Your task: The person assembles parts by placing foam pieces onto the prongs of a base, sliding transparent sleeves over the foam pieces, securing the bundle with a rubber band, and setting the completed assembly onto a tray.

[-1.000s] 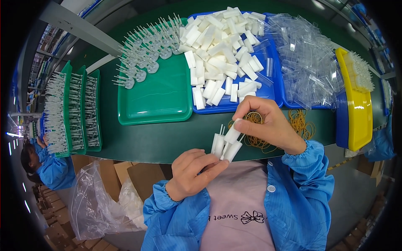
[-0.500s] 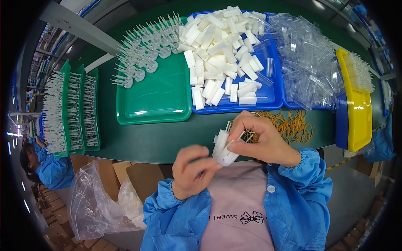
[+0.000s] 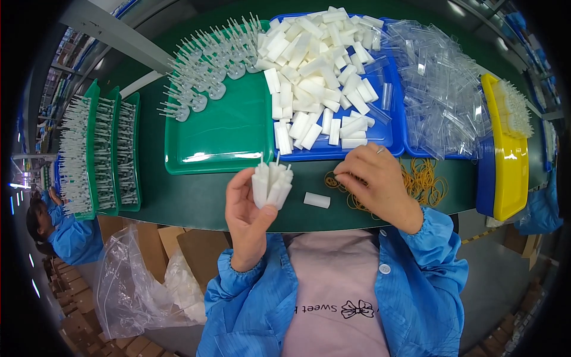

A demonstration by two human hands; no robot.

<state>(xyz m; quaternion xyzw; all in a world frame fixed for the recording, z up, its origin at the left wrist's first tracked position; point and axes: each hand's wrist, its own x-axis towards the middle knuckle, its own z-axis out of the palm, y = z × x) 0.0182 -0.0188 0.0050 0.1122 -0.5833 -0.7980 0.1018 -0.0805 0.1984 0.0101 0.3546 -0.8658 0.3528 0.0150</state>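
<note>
- On the pink shirt (image 3: 333,279) facing me, between the edges of an open blue jacket (image 3: 416,291): short dark lettering (image 3: 324,309).
- Beside the lettering: a black outlined bow (image 3: 358,309).

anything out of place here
One white block lies alone on the green table, away from the pile in the blue tray. Clear plastic pieces also lie in that tray, though most are heaped to its right.

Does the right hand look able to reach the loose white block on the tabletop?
Likely yes: the right hand is close to the loose white block, with only rubber bands near the way; whether it holds a band is unclear.
</note>
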